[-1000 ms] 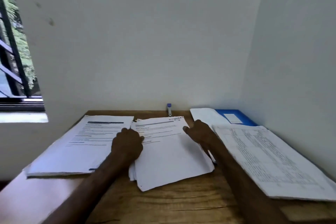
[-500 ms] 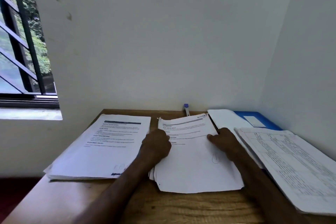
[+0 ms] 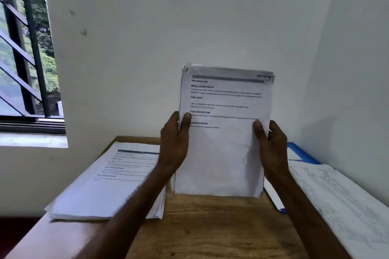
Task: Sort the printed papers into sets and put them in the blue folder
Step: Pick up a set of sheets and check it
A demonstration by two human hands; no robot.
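Note:
A stack of printed papers (image 3: 223, 153) stands upright on its bottom edge on the wooden table (image 3: 210, 227), printed side facing me. My left hand (image 3: 174, 143) grips its left edge, thumb on the front. My right hand (image 3: 271, 145) grips its right edge the same way. A second pile of printed papers (image 3: 109, 181) lies flat at the left. A third pile with dense small print (image 3: 341, 202) lies at the right. The blue folder (image 3: 303, 153) sits at the back right, mostly covered by that pile and by a white sheet.
White walls close in behind and to the right of the table. A barred window (image 3: 23, 48) is at the upper left, with a sill below it. The table's left edge runs diagonally toward the lower left.
The middle stack lay flat under both hands earlier. Now both hands hold it by its side edges and it stands upright on the table.

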